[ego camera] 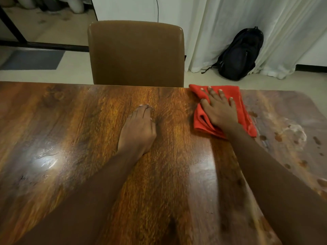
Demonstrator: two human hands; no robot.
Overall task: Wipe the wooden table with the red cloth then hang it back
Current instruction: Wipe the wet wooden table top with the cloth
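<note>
pressing flat, splayed right hand (220, 111) pins red cloth (199, 121), its length running near-to-far.

The bare left hand (137, 129) is lying palm down, fingers straight and held together. The bare right hand (219, 110) is reaching farther forward, pressing palm down with fingers spread.

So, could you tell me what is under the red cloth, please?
Only the table, at its far edge. The patch beneath the cloth is covered, so any dust or spots there cannot be seen. The right hand presses flat on top.
</note>
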